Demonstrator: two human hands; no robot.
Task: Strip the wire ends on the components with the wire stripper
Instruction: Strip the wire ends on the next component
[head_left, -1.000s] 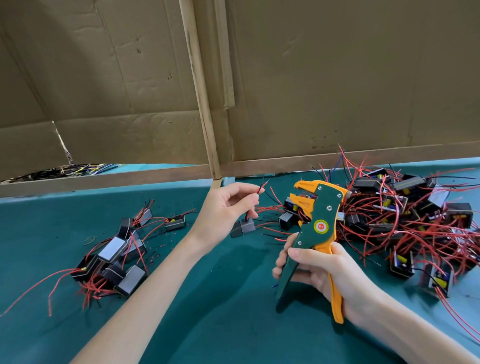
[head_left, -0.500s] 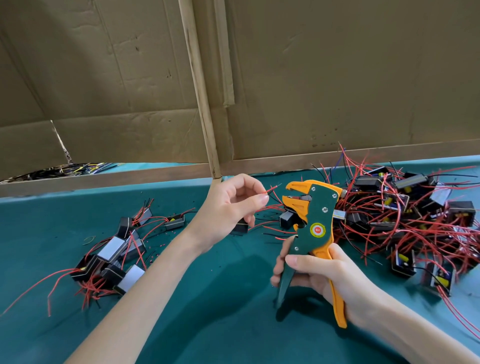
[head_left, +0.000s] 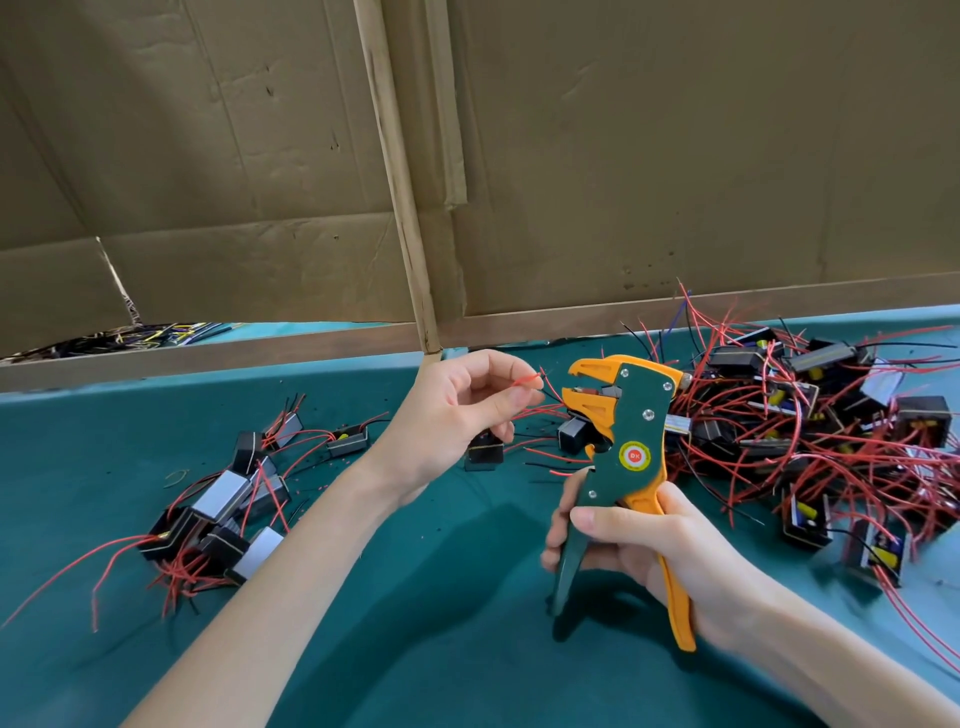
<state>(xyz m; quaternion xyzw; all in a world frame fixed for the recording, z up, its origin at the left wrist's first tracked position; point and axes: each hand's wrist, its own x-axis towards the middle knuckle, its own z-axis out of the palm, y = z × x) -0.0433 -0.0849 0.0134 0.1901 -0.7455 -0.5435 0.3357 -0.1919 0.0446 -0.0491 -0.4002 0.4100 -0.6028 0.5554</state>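
**Wire end pinched just short of the stripper's mouth**

Thumb and forefinger of the left grip (head_left: 457, 415) pinch a thin red wire (head_left: 527, 380) near its end, and the tip pokes out toward 3 o'clock. The other fingers are loosely curled. Below that grip, at its 5 o'clock, sits the small black component (head_left: 484, 453). Whether it hangs or rests on the bench cannot be told.

The right grip (head_left: 649, 551) is wrapped round the spread handles of the wire stripper (head_left: 631, 436), one green and one orange, with the thumb laid across the front. The tool stands nearly upright. Its orange jaws are parted and face 9 o'clock. The wire tip lies just beside them, not between them.

The green bench (head_left: 415, 597) runs under both arms. At 3 o'clock from the tool lies a large tangled heap of components (head_left: 831, 415), black blocks with red and black leads, reaching up to the stripper's head. At 9 o'clock from the left grip, well apart from it, is a smaller pile (head_left: 228, 509) with long red leads trailing toward the near edge.

At 12 o'clock a cardboard wall (head_left: 675, 156) closes off the bench, with a pale wooden strip (head_left: 400, 208) leaning across it.
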